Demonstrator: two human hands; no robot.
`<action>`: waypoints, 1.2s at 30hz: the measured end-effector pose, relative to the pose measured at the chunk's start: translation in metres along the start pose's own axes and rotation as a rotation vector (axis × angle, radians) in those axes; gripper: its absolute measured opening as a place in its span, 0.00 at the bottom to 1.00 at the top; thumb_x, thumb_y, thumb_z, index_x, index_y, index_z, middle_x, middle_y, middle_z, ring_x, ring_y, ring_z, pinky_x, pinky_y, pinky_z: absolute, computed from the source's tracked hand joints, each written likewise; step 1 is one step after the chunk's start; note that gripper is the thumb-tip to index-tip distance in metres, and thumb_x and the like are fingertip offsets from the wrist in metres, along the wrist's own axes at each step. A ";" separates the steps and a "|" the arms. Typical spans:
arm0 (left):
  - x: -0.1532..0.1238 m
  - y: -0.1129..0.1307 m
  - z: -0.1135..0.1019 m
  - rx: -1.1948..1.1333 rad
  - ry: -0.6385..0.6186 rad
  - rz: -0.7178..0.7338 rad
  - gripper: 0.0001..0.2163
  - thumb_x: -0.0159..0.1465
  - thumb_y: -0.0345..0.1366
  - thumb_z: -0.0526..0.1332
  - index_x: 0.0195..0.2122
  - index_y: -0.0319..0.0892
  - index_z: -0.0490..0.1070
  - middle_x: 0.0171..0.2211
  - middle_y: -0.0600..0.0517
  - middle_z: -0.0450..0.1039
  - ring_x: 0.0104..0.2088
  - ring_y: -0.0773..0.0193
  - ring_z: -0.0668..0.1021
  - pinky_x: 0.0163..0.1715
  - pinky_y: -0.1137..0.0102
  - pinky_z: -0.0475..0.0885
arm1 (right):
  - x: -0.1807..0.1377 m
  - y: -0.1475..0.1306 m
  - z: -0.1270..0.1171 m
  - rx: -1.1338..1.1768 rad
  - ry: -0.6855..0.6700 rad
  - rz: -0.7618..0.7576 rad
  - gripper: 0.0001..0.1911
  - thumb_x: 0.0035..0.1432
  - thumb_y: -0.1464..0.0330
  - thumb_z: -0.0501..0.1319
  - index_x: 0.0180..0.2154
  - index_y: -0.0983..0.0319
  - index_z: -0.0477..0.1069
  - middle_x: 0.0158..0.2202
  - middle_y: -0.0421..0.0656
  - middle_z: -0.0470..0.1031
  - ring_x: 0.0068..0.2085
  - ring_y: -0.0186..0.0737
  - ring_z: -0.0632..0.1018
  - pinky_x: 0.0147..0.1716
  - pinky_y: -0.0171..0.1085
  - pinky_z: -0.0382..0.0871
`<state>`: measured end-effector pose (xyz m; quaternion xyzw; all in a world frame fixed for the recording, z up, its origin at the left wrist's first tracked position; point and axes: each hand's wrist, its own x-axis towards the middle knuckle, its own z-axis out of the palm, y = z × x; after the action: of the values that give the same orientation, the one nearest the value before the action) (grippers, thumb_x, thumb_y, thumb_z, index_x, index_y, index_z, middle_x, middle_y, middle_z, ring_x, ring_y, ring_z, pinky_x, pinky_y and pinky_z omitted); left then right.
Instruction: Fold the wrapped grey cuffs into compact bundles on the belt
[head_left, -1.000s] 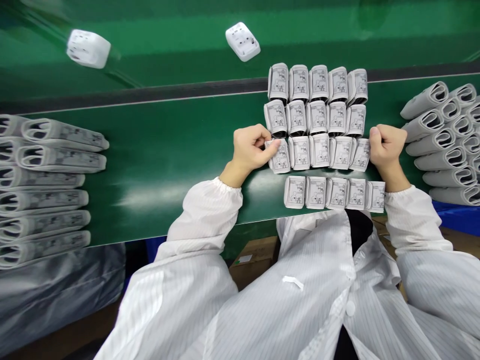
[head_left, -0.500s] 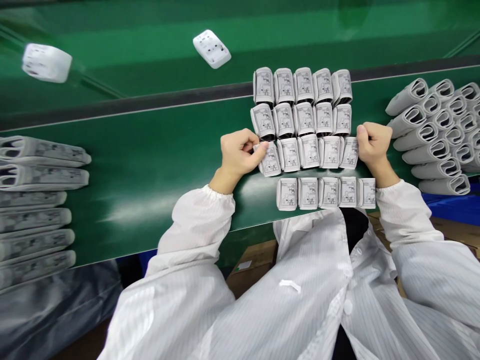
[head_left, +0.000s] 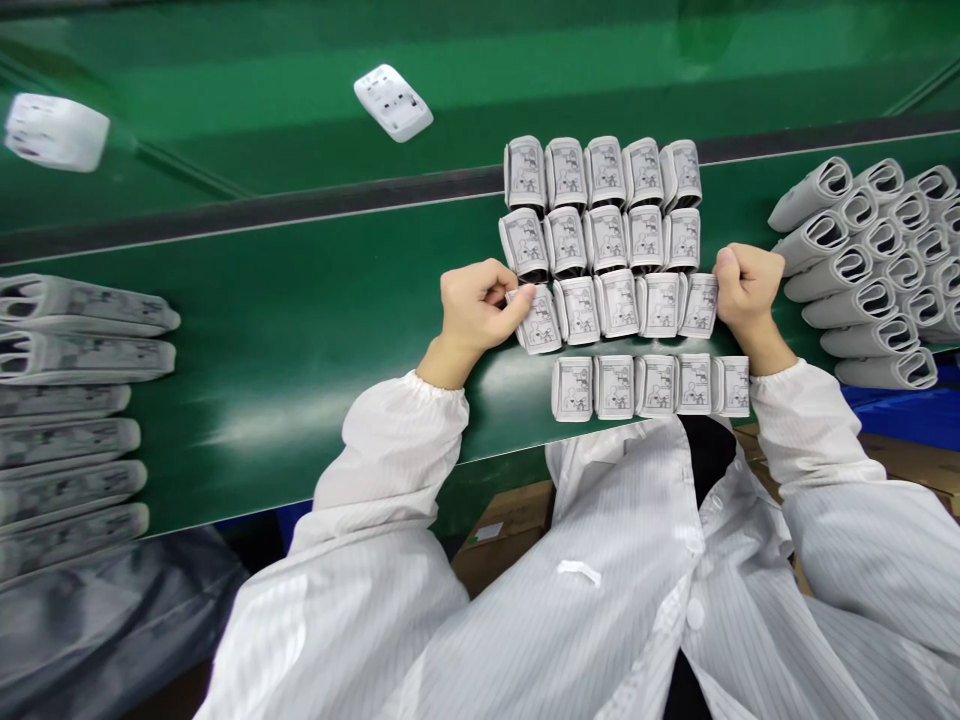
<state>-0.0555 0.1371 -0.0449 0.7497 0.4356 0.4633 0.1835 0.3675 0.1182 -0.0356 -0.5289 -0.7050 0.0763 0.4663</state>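
Observation:
Several rolled grey cuffs with printed labels lie in four rows on the green table (head_left: 300, 330). My left hand (head_left: 474, 306) is closed, its thumb and fingers pinching the leftmost cuff (head_left: 537, 318) of the third row (head_left: 619, 303). My right hand (head_left: 745, 286) is closed in a fist, pressed against the right end of that same row beside the rightmost cuff (head_left: 700, 303). The fourth row (head_left: 651, 385) lies nearest me, between my wrists. Two further rows (head_left: 600, 205) sit beyond my hands.
A pile of rolled cuffs (head_left: 870, 270) lies at the right. Flat grey cuffs (head_left: 75, 400) are stacked at the left edge. Two white devices (head_left: 392, 101) (head_left: 54, 131) ride on the green conveyor behind. Cardboard boxes (head_left: 502, 525) stand under the table.
The two white devices have drifted left on the conveyor. My view shifted slightly, so the cuffs appear a little further left. Both hands keep their hold on the third row.

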 end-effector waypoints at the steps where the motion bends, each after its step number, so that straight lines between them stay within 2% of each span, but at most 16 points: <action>1: 0.000 0.000 0.000 -0.005 0.003 0.008 0.21 0.65 0.51 0.72 0.26 0.47 0.64 0.18 0.60 0.51 0.20 0.67 0.56 0.26 0.63 0.54 | 0.000 0.000 0.000 0.011 0.003 -0.007 0.42 0.81 0.33 0.51 0.24 0.55 0.47 0.21 0.37 0.50 0.25 0.38 0.54 0.32 0.49 0.46; 9: -0.001 -0.002 -0.001 0.023 -0.011 0.010 0.20 0.65 0.49 0.72 0.26 0.48 0.64 0.18 0.60 0.51 0.20 0.67 0.57 0.26 0.63 0.56 | 0.001 -0.002 0.000 -0.017 0.019 -0.019 0.42 0.81 0.33 0.49 0.24 0.54 0.46 0.21 0.37 0.49 0.24 0.38 0.55 0.32 0.49 0.46; 16: 0.001 0.003 -0.002 0.036 -0.027 -0.034 0.23 0.65 0.55 0.71 0.25 0.48 0.64 0.17 0.60 0.51 0.19 0.67 0.57 0.25 0.63 0.55 | 0.001 -0.003 0.001 -0.068 0.001 0.018 0.42 0.80 0.30 0.45 0.24 0.53 0.45 0.21 0.38 0.49 0.24 0.39 0.55 0.32 0.50 0.46; 28: 0.002 0.007 -0.003 0.044 -0.035 -0.082 0.20 0.61 0.48 0.71 0.23 0.47 0.63 0.16 0.59 0.51 0.21 0.67 0.57 0.26 0.63 0.54 | 0.001 -0.004 0.002 -0.065 -0.009 0.081 0.44 0.75 0.25 0.44 0.23 0.53 0.45 0.20 0.39 0.49 0.25 0.41 0.55 0.32 0.49 0.46; 32: 0.002 0.007 -0.002 0.024 -0.006 -0.037 0.21 0.63 0.51 0.72 0.23 0.47 0.64 0.16 0.59 0.51 0.20 0.68 0.56 0.26 0.63 0.54 | 0.001 -0.003 0.002 -0.034 -0.005 0.073 0.44 0.76 0.26 0.45 0.23 0.53 0.45 0.21 0.38 0.49 0.25 0.41 0.54 0.33 0.49 0.46; 36: 0.003 0.008 -0.002 0.031 -0.007 -0.050 0.23 0.64 0.54 0.71 0.23 0.47 0.64 0.16 0.59 0.50 0.19 0.68 0.55 0.25 0.63 0.54 | 0.002 -0.004 0.003 -0.011 0.010 0.048 0.44 0.76 0.26 0.47 0.24 0.54 0.45 0.21 0.38 0.49 0.24 0.40 0.54 0.33 0.49 0.45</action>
<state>-0.0529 0.1348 -0.0374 0.7428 0.4608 0.4492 0.1847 0.3628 0.1188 -0.0339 -0.5487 -0.6902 0.0809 0.4647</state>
